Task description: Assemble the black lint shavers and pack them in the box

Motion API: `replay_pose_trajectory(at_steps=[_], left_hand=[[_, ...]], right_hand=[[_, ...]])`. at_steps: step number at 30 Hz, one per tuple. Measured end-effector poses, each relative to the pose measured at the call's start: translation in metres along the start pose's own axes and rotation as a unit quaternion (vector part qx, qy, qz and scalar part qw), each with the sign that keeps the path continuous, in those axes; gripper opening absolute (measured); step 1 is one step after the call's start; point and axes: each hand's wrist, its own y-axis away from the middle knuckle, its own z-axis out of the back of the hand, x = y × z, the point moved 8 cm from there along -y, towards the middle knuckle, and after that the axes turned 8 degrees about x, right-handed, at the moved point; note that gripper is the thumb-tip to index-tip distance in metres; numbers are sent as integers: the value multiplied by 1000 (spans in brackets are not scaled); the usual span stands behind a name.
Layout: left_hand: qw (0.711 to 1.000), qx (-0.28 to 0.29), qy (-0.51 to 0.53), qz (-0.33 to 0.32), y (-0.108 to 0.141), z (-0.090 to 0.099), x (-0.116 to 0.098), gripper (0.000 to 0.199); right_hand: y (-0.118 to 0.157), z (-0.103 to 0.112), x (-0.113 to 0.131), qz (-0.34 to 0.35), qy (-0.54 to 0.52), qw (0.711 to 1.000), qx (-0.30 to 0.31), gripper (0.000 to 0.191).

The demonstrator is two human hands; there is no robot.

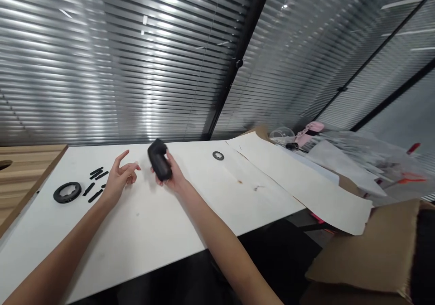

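My right hand (pixel 172 171) is wrapped round a black, bent, rounded object (pixel 159 161), held above the white table (pixel 149 232). The object is somewhat blurred. To its left, my left hand (pixel 122 174) has its fingers apart and holds nothing. Several small black strips (pixel 95 196) lie on the table just left of my left hand. Beyond them, at the far left, sits a thick black ring (pixel 67 192) with a notched inner edge. A smaller dark ring (pixel 218 156) lies flat to the right of my right hand.
Large white paper sheets (pixel 306 185) cover the table's right end. An open cardboard box (pixel 367 246) stands at the lower right. Plastic bags (pixel 404 164) and a pink item (pixel 309 132) lie behind. Metal blinds (pixel 152 69) rise beyond the back edge.
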Motion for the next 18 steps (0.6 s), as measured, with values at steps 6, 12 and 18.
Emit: replay_pose_trajectory(at_steps=[6, 12, 18], left_hand=[[998, -3, 16, 53, -5, 5, 15, 90], [998, -9, 23, 56, -4, 1, 14, 88], [996, -24, 48, 76, 3, -2, 1, 87]], right_hand=[[24, 55, 66, 287, -181, 926, -165, 17], [55, 96, 76, 342, -202, 886, -240, 23], [56, 76, 66, 275, -111, 924, -243, 38]])
